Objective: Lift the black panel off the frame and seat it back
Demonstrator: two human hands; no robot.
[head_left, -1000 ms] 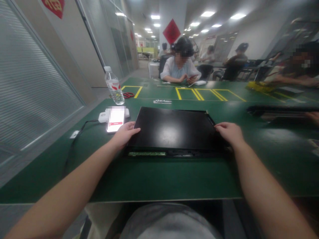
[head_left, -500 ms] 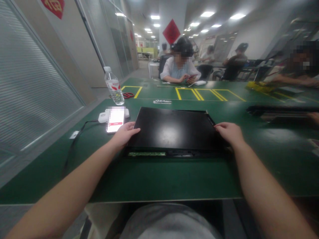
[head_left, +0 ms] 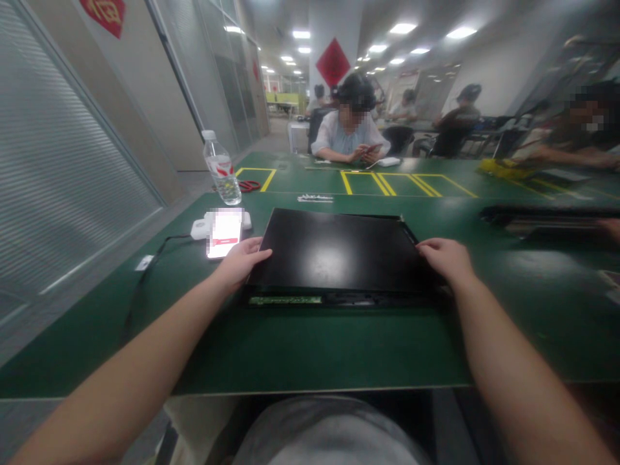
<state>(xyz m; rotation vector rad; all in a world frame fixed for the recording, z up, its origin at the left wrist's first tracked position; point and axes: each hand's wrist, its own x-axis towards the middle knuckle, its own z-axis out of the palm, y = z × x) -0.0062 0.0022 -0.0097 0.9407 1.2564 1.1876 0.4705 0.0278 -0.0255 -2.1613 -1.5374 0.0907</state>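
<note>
A flat black display panel (head_left: 339, 252) lies slightly askew over a black frame (head_left: 378, 299), whose near edge shows a green circuit strip (head_left: 285, 300). My left hand (head_left: 245, 257) grips the panel's left edge, thumb on top and the other fingers partly hidden at the side. At the right edge, my right hand (head_left: 444, 257) is closed on the panel, its fingertips pinching near the far right corner. What lies beneath the panel is hidden.
A lit phone (head_left: 225, 234) leans on a white power strip (head_left: 198, 229) at left, its black cable running down the green table (head_left: 329, 361). Behind stand a water bottle (head_left: 223, 169) and red-handled scissors (head_left: 250, 186). Another person (head_left: 351, 123) sits opposite; a dark panel (head_left: 547, 214) lies right.
</note>
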